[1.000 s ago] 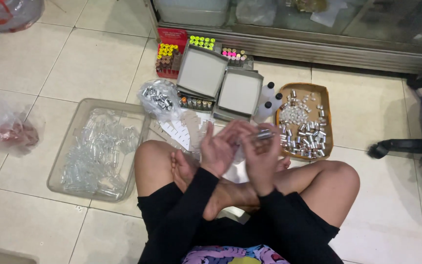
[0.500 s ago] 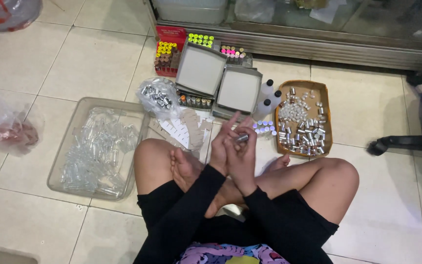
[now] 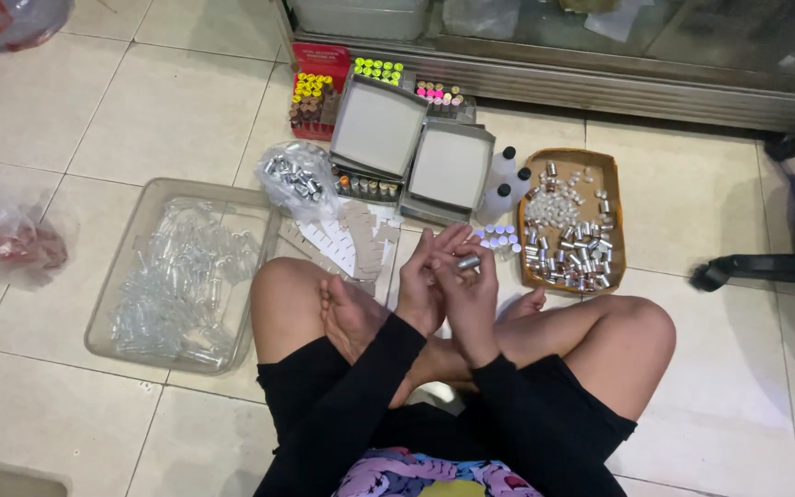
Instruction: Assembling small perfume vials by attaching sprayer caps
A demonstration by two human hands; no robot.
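The right hand pinched a small silver tube at its fingertips; the left hand curled against it, fingers touching the tube. Beyond the fingers lay white-capped vials, then a brown tray of silver tubes.

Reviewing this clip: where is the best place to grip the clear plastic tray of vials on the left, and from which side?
Grip the clear tray by its raised rim on the two long sides, coming from above. It is broad, shallow and full of loose clear vials, so an even two-sided hold probably keeps it level.
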